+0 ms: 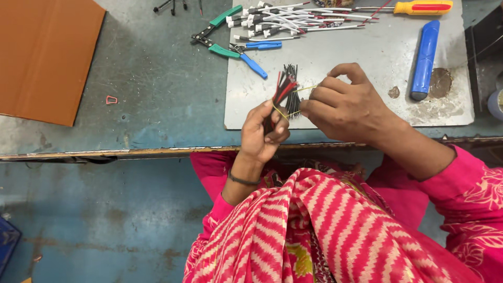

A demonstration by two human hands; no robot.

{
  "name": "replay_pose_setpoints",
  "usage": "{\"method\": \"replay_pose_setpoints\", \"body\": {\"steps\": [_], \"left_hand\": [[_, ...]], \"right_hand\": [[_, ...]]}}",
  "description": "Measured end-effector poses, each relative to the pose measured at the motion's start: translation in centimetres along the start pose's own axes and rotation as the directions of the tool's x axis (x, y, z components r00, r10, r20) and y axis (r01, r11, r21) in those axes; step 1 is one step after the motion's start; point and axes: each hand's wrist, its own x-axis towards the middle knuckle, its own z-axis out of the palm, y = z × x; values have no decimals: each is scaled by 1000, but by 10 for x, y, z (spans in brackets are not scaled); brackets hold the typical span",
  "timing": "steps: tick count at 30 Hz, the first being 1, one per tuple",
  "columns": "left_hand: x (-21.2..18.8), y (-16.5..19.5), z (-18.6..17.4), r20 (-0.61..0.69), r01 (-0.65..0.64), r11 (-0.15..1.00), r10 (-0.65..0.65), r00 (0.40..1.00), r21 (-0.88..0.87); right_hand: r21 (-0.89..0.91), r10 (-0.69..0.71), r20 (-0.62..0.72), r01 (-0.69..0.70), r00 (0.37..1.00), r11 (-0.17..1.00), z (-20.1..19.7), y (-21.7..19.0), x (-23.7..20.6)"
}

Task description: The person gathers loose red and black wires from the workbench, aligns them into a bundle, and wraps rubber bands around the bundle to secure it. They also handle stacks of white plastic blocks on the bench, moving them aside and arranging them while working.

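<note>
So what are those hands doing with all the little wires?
A person in pink sleeves sits at a grey workbench. The left hand grips a bundle of thin red and black wires upright. The right hand pinches a yellow band stretched across to the bundle. On the metal plate behind lie green-handled pliers, blue-handled cutters, white-plugged cables and a yellow screwdriver.
</note>
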Motion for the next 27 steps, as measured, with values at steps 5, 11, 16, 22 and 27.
{"method": "replay_pose_setpoints", "body": {"steps": [5,11,16,22,27], "left_hand": [[-4,-5,9,-41,-19,993,24,999,117],[-1,-11,16,-17,-47,988,50,999,150],[1,-27,7,-142,-66,889,146,979,454],[6,-40,-5,-173,-111,892,205,963,438],[9,-42,-1,-131,-172,932,223,966,318]], "right_hand": [[28,53,-25,-52,998,998,2,-7,1],[560,326,41,-292,944,775,15,-18,-2],[764,517,288,-519,806,384,22,-23,-11],[768,518,300,-525,801,367,40,-25,-20],[888,507,305,-433,806,154,50,-24,-35]]}}
